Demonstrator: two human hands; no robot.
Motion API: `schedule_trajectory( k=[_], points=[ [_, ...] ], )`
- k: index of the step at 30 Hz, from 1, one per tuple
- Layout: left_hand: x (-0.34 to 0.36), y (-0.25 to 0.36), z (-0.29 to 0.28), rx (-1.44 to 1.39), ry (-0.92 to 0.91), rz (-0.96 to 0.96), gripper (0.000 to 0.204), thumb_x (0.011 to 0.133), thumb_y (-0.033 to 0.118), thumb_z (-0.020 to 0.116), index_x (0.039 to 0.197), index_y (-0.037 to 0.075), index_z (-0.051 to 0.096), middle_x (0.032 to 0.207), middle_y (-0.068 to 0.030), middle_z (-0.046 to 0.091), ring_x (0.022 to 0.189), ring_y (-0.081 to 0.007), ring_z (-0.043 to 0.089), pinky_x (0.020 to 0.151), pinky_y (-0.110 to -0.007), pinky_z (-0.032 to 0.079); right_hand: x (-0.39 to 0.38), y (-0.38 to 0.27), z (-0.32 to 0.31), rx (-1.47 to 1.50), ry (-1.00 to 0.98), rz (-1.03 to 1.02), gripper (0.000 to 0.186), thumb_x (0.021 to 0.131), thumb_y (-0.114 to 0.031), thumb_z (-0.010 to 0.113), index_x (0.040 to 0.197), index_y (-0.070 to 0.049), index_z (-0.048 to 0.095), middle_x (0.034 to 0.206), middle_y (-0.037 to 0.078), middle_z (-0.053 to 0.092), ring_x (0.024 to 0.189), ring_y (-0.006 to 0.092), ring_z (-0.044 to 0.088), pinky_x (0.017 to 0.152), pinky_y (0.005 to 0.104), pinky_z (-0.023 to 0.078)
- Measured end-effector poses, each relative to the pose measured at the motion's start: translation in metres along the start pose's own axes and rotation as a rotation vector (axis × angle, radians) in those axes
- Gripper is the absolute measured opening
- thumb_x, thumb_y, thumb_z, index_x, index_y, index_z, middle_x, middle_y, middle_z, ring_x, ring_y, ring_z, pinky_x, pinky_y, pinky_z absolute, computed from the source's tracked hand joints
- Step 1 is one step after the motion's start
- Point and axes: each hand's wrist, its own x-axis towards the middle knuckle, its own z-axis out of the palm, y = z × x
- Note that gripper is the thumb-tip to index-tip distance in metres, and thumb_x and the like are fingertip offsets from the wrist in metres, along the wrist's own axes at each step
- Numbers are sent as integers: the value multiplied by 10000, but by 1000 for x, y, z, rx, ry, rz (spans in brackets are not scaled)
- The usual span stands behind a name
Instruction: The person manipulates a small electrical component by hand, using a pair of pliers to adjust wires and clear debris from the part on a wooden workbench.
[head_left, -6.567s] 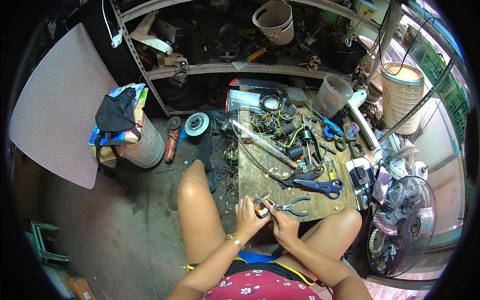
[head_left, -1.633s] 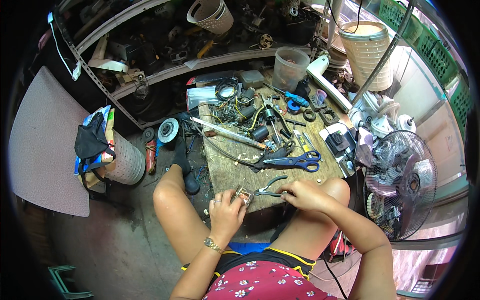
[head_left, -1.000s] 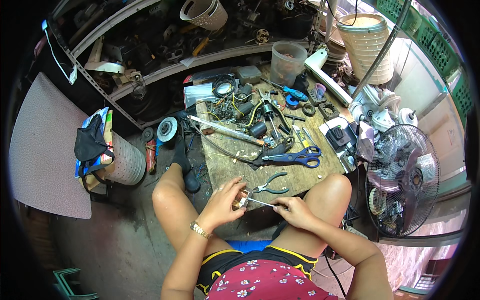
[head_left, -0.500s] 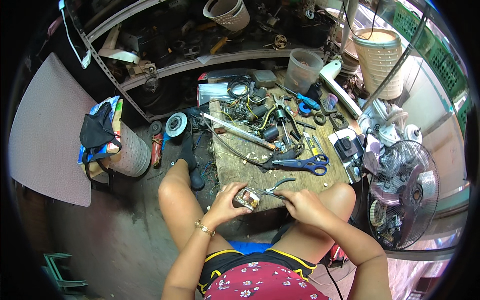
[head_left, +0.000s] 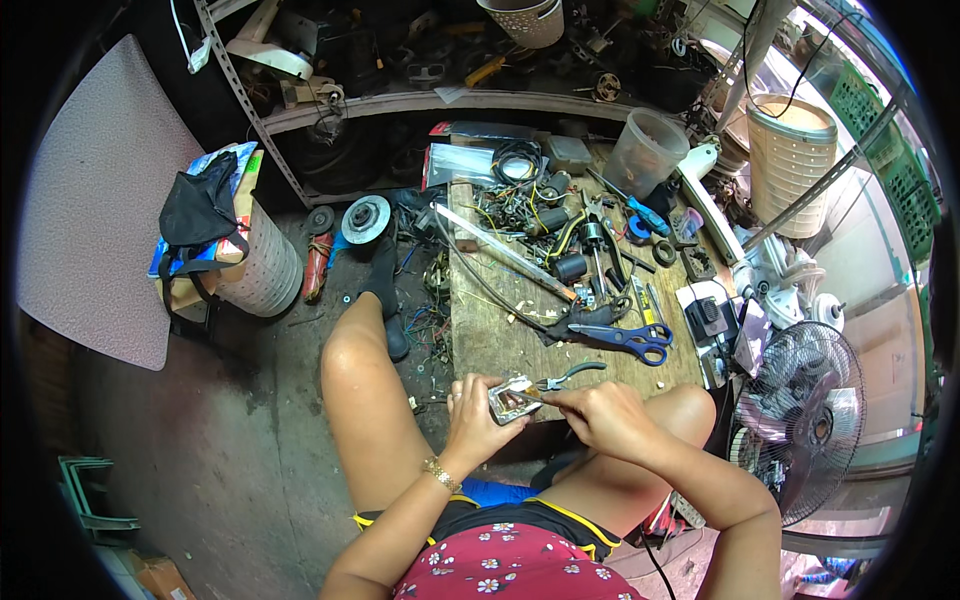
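Note:
My left hand (head_left: 478,418) grips a small, open rectangular casing (head_left: 510,400) with a pale rim and brownish parts inside. Against its right side, my right hand (head_left: 598,415) is closed around a thin dark tool (head_left: 530,397) whose tip reaches over the opening. The tool's exact kind is too small to make out. Pliers (head_left: 572,374) with dark curved handles lie just beyond the right hand, at the near edge of the wooden table (head_left: 480,330). Blue-handled scissors (head_left: 635,340) lie farther back.
Loose screws, wires, a second pair of pliers (head_left: 592,212) and a blue screwdriver (head_left: 650,215) crowd the far tabletop. A clear plastic bucket (head_left: 648,152) stands behind. To the right is a caged fan (head_left: 805,420); left of the table, an angle grinder (head_left: 365,220) sits on the floor.
The view has shifted, so the table sits farther right and lower. My right hand has moved in closer to the casing, with the thin tool now over its opening. My left hand still holds the casing.

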Motion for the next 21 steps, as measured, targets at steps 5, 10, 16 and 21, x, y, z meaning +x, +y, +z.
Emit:
schedule_trajectory(
  k=[5, 10, 16, 21],
  points=[
    [2, -2, -3, 0, -11, 1, 722, 632, 340, 953, 1178, 45, 584, 1130, -136, 568, 1092, -361, 544, 933, -470, 431, 14, -5, -8, -137, -71, -46, 339, 881, -153, 638, 1190, -197, 770, 734, 192, 708, 673, 390, 710, 583, 527, 547],
    [3, 0, -1, -7, -14, -21, 714, 630, 331, 954, 1168, 41, 585, 1128, -139, 567, 1086, -360, 546, 939, -473, 436, 23, -12, -10, -285, -121, -76, 358, 858, -149, 664, 1190, -220, 777, 729, 169, 718, 660, 353, 722, 567, 496, 557],
    [1, -2, 7, -4, 33, -54, 695, 626, 329, 956, 1129, 27, 583, 1111, -133, 560, 1096, -360, 535, 932, -485, 432, 48, -47, -15, -341, -192, -145, 139, 838, -159, 692, 841, -43, 769, 773, 187, 749, 737, 346, 770, 627, 443, 613],
    [-3, 5, 16, 5, 107, -85, 702, 627, 354, 964, 1114, 32, 573, 1110, -138, 552, 1109, -364, 525, 910, -503, 430, 51, -53, -17, -377, -210, -167, 121, 827, -140, 691, 828, -47, 767, 766, 179, 745, 707, 331, 763, 605, 443, 608]
  ],
)
